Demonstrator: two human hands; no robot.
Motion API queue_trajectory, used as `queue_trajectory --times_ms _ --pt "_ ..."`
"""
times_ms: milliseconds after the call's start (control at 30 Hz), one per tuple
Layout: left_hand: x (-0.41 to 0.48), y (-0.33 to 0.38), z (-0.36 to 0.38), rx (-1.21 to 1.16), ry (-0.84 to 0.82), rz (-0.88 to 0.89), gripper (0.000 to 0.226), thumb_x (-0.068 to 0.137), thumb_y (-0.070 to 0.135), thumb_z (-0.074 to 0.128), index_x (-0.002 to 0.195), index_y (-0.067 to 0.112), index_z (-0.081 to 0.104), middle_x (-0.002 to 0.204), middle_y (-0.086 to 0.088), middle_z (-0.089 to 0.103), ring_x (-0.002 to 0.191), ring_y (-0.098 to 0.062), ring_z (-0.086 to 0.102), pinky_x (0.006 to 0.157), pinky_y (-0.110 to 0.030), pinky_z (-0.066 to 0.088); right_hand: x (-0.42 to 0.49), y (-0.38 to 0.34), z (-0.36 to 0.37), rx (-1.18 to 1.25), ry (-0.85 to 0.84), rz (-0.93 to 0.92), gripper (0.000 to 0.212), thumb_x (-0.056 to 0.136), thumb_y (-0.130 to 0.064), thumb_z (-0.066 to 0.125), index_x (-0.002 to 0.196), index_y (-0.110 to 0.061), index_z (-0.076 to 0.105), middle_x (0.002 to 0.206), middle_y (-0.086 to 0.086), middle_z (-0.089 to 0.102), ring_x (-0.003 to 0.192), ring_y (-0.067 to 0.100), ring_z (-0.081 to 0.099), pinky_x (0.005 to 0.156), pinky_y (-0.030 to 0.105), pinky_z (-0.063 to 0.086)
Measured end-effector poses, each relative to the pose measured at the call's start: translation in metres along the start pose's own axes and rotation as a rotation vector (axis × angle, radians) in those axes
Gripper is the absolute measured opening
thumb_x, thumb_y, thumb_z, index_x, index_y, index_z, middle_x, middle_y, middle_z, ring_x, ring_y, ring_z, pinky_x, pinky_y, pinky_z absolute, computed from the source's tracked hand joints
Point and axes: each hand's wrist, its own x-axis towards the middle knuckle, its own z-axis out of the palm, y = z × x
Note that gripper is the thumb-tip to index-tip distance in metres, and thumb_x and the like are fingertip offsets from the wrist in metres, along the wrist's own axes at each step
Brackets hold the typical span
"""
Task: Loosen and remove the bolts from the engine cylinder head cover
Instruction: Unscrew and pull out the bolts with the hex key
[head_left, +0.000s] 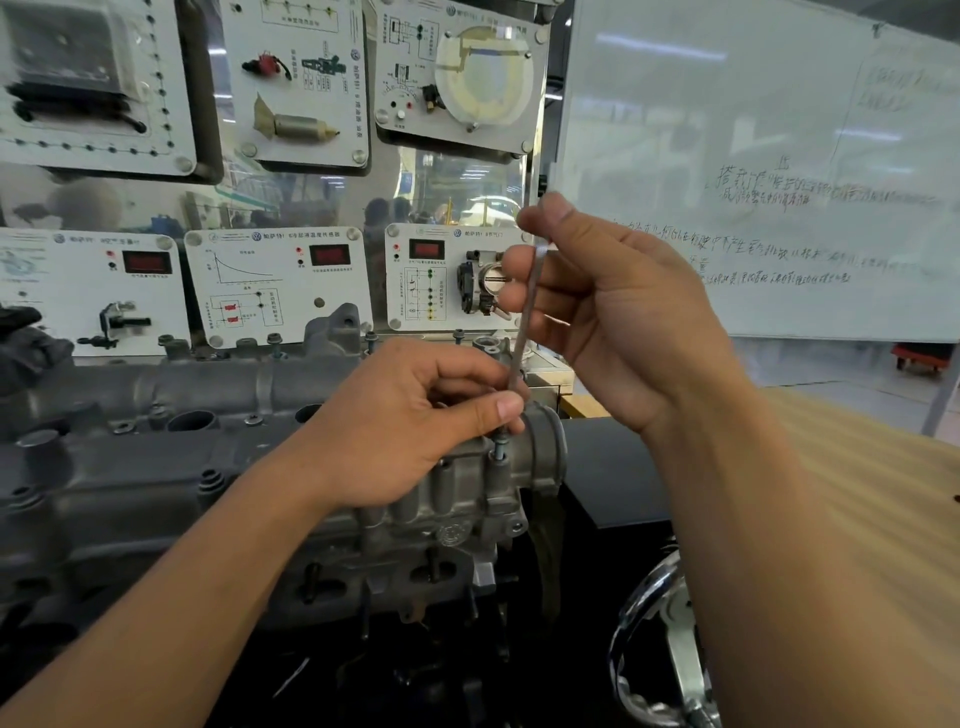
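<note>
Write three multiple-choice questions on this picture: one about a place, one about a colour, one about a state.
1. Where does the left hand pinch the thin grey metal rod tool?
A) at its top end
B) at its lower end, just above the bolt
C) nowhere

2. What colour is the tabletop on the right?
A) light wood
B) blue
C) red

3. How is the small silver bolt at the right end of the grey metal cylinder head cover?
A) sunk fully in
B) lying on the table
C) raised, with thread showing

Answers: 1 B, the thumb and fingers close on the rod's lower end; 2 A, its grain is pale yellow-brown; 3 C, bare thread shows under its head.
</note>
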Motion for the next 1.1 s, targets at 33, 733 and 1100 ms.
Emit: queue_trajectory --times_ms 33,733,1100 --pt "0.0 0.0 0.0 -0.012 -0.003 -0.001 0.012 0.089 0.017 0.068 0.098 0.02 0.075 0.087 0.008 0.078 0.089 -0.003 0.073 0.081 -0.011 0.053 0.0 0.001 0.002 -0.003 0.045 0.01 0.016 0.09 -0.031 0.069 0.09 -0.015 0.068 0.069 0.001 0.073 0.057 0.013 0.068 0.05 0.02 0.047" --pt "0.0 0.004 0.001 0.053 0.058 -0.022 0.008 0.086 0.022 0.072 0.084 0.015 0.075 0.08 0.007 0.077 0.078 -0.008 0.074 0.08 -0.023 0.058 -0.005 0.002 0.013 -0.239 -0.077 -0.124 0.023 0.077 -0.033 0.076 0.061 -0.021 0.064 0.066 0.0 0.061 0.059 0.013 0.053 0.058 0.018 0.041" --pt "0.001 0.002 0.003 0.088 0.118 -0.054 0.015 0.077 0.035 0.076 0.078 0.02 0.074 0.073 0.002 0.074 0.07 -0.016 0.07 0.075 -0.028 0.059 -0.004 -0.012 -0.005 -0.202 -0.122 -0.114 0.018 0.079 -0.013 0.058 0.087 -0.007 0.072 0.086 0.014 0.076 0.079 0.033 0.075 0.059 0.03 0.055"
